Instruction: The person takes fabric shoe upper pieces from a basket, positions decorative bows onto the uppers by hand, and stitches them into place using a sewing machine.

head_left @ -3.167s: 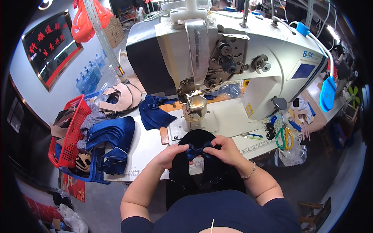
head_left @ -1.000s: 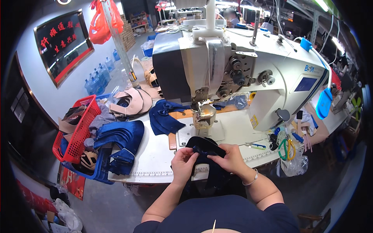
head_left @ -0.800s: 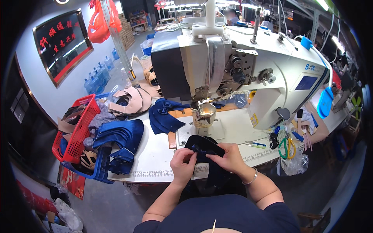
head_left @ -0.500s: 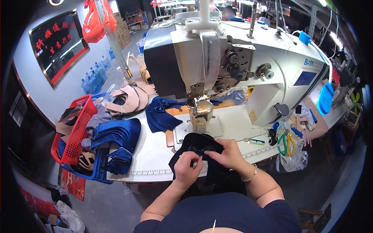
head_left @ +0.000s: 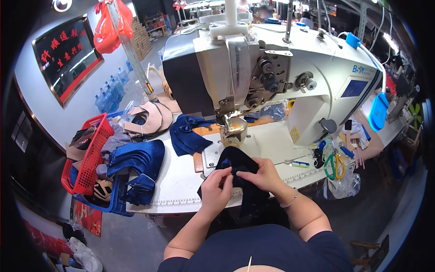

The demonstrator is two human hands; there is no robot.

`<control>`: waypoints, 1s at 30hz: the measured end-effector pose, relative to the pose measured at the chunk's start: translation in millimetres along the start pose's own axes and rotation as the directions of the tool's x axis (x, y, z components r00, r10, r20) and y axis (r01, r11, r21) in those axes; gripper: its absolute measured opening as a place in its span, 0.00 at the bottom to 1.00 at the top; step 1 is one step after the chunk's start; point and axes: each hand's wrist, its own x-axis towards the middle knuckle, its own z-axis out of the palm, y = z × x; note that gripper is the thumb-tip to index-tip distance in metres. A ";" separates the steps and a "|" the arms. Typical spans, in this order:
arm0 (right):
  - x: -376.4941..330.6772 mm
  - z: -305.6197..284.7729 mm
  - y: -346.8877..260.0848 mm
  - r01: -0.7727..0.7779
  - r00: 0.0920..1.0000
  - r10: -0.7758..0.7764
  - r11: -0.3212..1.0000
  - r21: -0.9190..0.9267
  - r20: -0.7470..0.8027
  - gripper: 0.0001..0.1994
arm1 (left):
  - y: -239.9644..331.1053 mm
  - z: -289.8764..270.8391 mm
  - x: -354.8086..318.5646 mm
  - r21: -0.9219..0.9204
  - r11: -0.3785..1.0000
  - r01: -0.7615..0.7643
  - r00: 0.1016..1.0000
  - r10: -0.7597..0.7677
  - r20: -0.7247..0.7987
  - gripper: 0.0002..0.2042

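A dark navy, velvety fabric piece (head_left: 235,157) is held up at the front edge of the sewing table, just in front of the machine's needle area. My left hand (head_left: 216,190) pinches the piece near its middle with thumb and fingertips. My right hand (head_left: 263,176) grips it from the right side, its thumb on the front face and its other fingers partly hidden behind the fabric. Both sets of fingertips nearly meet at a small, shiny bow-like detail, mostly covered. Behind stands the white sewing machine (head_left: 308,59). Blue velvet pieces with a bow (head_left: 189,132) lie left of its needle.
Left on the table is a stack of blue velvet pieces (head_left: 140,157), beside a red basket (head_left: 100,140) over a blue crate (head_left: 118,199). Beige curved pieces (head_left: 152,119) lie behind. At right are a small cutter (head_left: 299,164) and green-and-yellow-handled scissors (head_left: 340,168). A ruler strip (head_left: 172,204) edges the table.
The dark piece has been tilted more upright, its top edge rising. My fingertips have closed in over the bow, which showed more clearly before. The view has shifted slightly.
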 end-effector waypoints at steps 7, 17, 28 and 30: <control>6.2 -21.8 0.1 -0.258 0.950 0.169 0.899 0.354 0.264 0.15 | -1.2 -23.3 18.1 0.120 0.991 -0.057 0.997 0.049 0.065 0.19; 11.2 -23.8 1.7 -0.357 0.901 0.278 0.911 0.207 0.332 0.17 | -22.9 -21.7 21.6 -0.408 0.464 0.786 0.606 -0.447 0.658 0.18; 10.2 -15.3 2.8 -0.170 0.952 0.169 0.985 -0.017 0.255 0.17 | -24.2 -19.2 23.6 -0.417 0.481 0.771 0.615 -0.395 0.683 0.18; 9.4 -14.4 0.2 -0.168 0.957 0.173 0.985 -0.045 0.232 0.17 | -25.7 -19.3 23.8 -0.381 0.505 0.774 0.599 -0.393 0.697 0.17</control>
